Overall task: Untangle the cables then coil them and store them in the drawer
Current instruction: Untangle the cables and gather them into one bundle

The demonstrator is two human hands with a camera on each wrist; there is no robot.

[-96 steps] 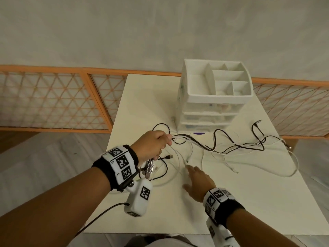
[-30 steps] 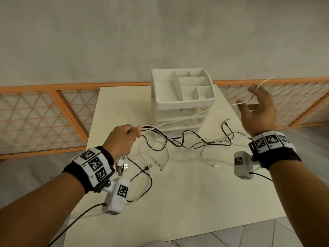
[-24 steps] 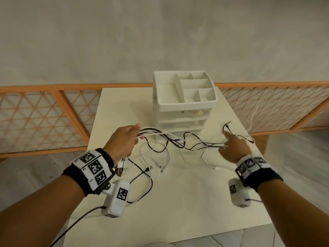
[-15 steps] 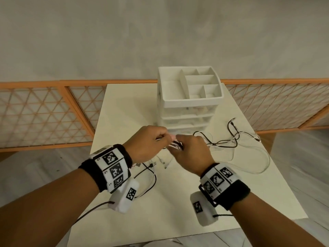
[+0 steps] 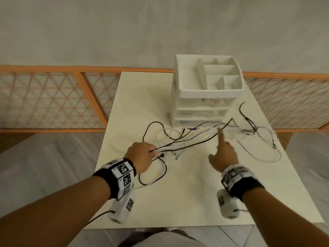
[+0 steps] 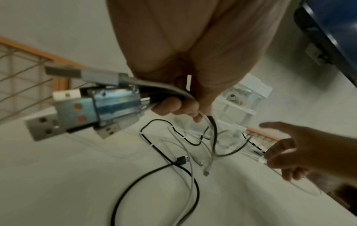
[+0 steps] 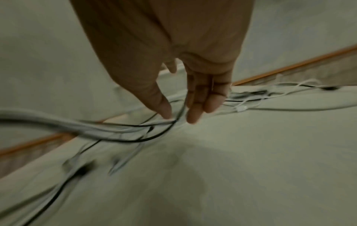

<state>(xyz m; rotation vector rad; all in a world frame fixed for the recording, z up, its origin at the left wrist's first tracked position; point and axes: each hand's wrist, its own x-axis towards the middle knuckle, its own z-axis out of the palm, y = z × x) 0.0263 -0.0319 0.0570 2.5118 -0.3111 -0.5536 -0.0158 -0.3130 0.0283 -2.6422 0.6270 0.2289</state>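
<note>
Several black and white cables (image 5: 188, 139) stretch across the white table (image 5: 195, 193) from my left hand to a tangle (image 5: 252, 132) at the right. My left hand (image 5: 153, 153) grips the bundle near its plug ends. The USB plugs (image 6: 77, 107) stick out behind my fist (image 6: 183, 107). My right hand (image 5: 216, 145) hovers over the strands with its forefinger straight. In the right wrist view the strands (image 7: 135, 126) run between the thumb and the straight fingers of my right hand (image 7: 178, 117), which grips nothing. The white drawer unit (image 5: 204, 97) stands behind, drawers closed.
Loose cable loops (image 5: 156, 175) lie by my left hand, and a white loop (image 5: 263, 157) nears the table's right edge. An orange lattice railing (image 5: 53, 97) runs behind the table. The table's near half is bare.
Half a second ago both hands met at the bundle. My right hand has since slid right along the cables and opened; the strands now stretch out between the hands.
</note>
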